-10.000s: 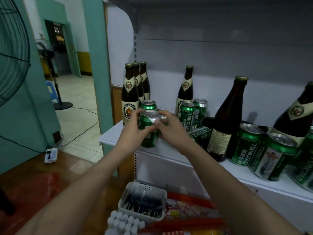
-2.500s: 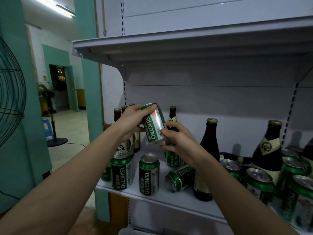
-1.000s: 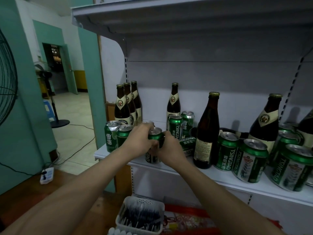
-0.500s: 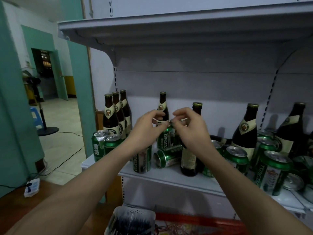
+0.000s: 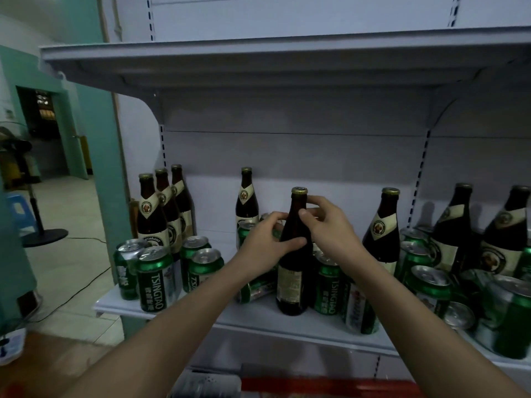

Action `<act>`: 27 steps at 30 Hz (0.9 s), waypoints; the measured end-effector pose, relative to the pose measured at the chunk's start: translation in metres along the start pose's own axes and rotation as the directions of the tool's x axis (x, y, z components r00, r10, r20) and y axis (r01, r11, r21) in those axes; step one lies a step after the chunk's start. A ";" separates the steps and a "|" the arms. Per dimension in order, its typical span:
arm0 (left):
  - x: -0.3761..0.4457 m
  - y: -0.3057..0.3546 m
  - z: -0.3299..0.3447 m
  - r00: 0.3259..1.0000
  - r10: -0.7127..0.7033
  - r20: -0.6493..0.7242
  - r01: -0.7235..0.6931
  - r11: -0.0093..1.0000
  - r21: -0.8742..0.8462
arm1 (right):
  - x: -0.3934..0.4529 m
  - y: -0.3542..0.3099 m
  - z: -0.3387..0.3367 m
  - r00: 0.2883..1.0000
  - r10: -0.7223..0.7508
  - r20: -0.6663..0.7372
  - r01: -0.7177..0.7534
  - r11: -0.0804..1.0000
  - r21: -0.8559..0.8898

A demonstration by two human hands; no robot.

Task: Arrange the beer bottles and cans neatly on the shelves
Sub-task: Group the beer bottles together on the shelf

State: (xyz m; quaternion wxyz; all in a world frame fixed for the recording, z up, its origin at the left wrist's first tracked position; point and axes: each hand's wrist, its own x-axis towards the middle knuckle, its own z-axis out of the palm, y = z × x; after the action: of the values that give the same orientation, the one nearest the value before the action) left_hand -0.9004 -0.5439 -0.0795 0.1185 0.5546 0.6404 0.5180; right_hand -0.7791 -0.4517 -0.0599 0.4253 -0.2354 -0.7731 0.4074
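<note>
Right now both hands are on one brown beer bottle [image 5: 293,265] that stands upright near the front middle of the white shelf [image 5: 258,315], its gold cap up and its back label facing the camera. The left hand [image 5: 265,245] wraps the bottle's shoulder from the left, thumb across the front and fingers curled behind the glass. The right hand [image 5: 327,225] takes the neck from the right, thumb and bent fingers closed round it just below the cap. Just to the right of the bottle stand upright green Tsingtao cans [image 5: 327,282], one touching or nearly touching its side, and another can [image 5: 254,290] lies on its side just to the left of the bottle's base, partly hidden by the left forearm. At the left end of the shelf four green cans [image 5: 155,280] stand upright in a tight group, with three labelled bottles [image 5: 163,208] lined up one behind another at their back. A single labelled bottle [image 5: 246,199] stands near the back wall behind the left hand, and two more cans are partly hidden behind that hand. Further right more labelled bottles [image 5: 383,225] stand among a loose crowd of cans [image 5: 431,291], some upright, some tilted or on their sides. An upper shelf [image 5: 258,57] spans the top of the view. To the left, past a teal wall [image 5: 112,168], a fan stand [image 5: 43,234] sits on a pale floor.
</note>
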 end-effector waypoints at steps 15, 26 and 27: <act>-0.004 -0.005 -0.002 0.999 0.024 -0.026 -0.024 1.000 0.015 | 0.007 -0.012 0.003 0.992 -0.079 0.102 0.094 0.983 -0.158; -0.002 0.004 -0.020 0.991 0.010 -0.134 -0.048 0.958 -0.284 | -0.002 -0.016 -0.007 0.988 -0.054 0.142 0.054 0.999 0.006; -0.001 0.009 -0.027 0.991 0.018 -0.133 -0.061 0.944 -0.323 | -0.003 -0.016 -0.009 0.986 -0.034 0.166 0.027 0.999 0.045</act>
State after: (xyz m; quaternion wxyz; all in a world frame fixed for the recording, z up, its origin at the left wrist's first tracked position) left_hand -0.9147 -0.5606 -0.0613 0.1569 0.5056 0.5409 0.6536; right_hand -0.7696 -0.4589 -0.0456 0.3703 -0.1796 -0.8005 0.4357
